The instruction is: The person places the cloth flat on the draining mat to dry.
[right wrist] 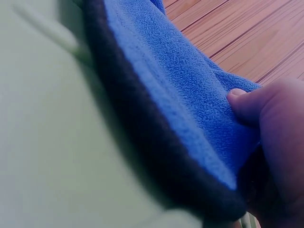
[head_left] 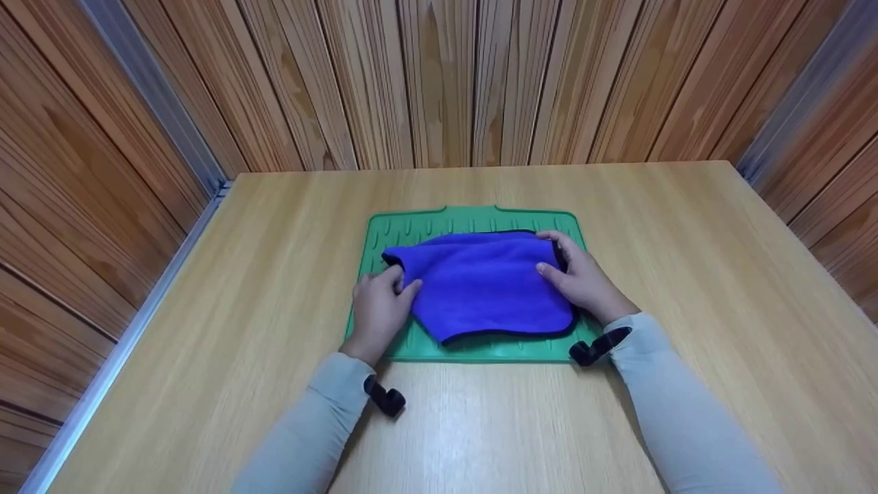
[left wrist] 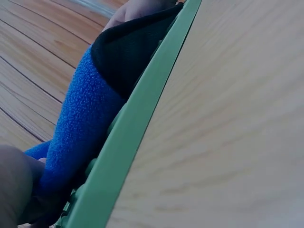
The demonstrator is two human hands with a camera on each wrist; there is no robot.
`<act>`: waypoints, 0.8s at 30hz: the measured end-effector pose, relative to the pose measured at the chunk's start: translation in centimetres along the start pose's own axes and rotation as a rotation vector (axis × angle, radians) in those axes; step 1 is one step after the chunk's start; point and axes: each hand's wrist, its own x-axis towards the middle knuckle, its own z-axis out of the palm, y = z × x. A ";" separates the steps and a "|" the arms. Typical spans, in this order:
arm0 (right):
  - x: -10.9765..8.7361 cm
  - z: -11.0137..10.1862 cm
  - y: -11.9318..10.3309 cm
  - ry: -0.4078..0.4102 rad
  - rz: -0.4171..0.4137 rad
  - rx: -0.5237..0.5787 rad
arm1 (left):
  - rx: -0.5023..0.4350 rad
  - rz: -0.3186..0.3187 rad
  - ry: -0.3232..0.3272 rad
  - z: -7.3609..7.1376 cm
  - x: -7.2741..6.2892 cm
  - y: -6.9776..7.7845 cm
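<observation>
A blue terry cloth [head_left: 483, 288] with a dark edge lies over a green ridged mat [head_left: 473, 351] in the head view. At its left end, my left hand [head_left: 378, 309] pinches the fabric between thumb and curled fingers. My right hand [head_left: 582, 278] grips the opposite end, thumb on top and fingers around the back. Seen from the left wrist, the cloth [left wrist: 78, 114] bulges above the mat's rim [left wrist: 137, 114] and shows a dark underside. In the right wrist view the thumb of my right hand [right wrist: 285, 137] presses on the cloth [right wrist: 185, 80].
The mat lies on a light wooden table [head_left: 288, 274]. Wood-panelled walls [head_left: 439, 82] stand behind and at both sides, with a metal strip [head_left: 130, 336] along the left edge. A small black device [head_left: 385, 398] is strapped at each wrist.
</observation>
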 end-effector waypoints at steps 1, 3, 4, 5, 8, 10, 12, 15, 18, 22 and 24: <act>0.0 0.0 0.0 -0.002 0.001 -0.002 | -0.008 -0.003 -0.002 0.0 0.0 -0.1; 0.1 -0.1 -0.1 -0.005 0.005 -0.001 | -0.017 -0.006 -0.008 0.0 0.1 -0.1; 0.1 -0.1 -0.1 -0.004 0.008 -0.002 | -0.024 -0.009 -0.010 0.0 0.1 -0.2; 0.1 -0.1 -0.1 -0.006 0.010 -0.004 | -0.030 -0.007 -0.009 0.0 0.1 -0.2; 0.0 -0.1 -0.2 -0.007 0.016 -0.007 | -0.056 -0.002 -0.002 0.1 0.2 -0.2; 0.0 -0.2 -0.2 -0.008 0.016 -0.006 | -0.079 0.007 0.002 0.1 0.2 -0.1; 0.0 -0.2 -0.2 -0.011 0.010 0.000 | -0.106 0.019 -0.001 0.2 0.2 -0.2; 0.0 -0.1 -0.2 -0.014 0.003 0.014 | -0.143 0.033 -0.022 0.3 0.3 -0.2; 0.0 0.0 -0.2 -0.019 0.001 0.022 | -0.176 0.028 -0.060 0.4 0.3 -0.2; 0.0 0.0 -0.2 -0.028 -0.002 0.026 | -0.200 0.019 -0.105 0.4 0.2 -0.1; -0.1 0.0 -0.2 -0.033 -0.004 0.032 | -0.196 0.013 -0.120 0.4 0.2 0.0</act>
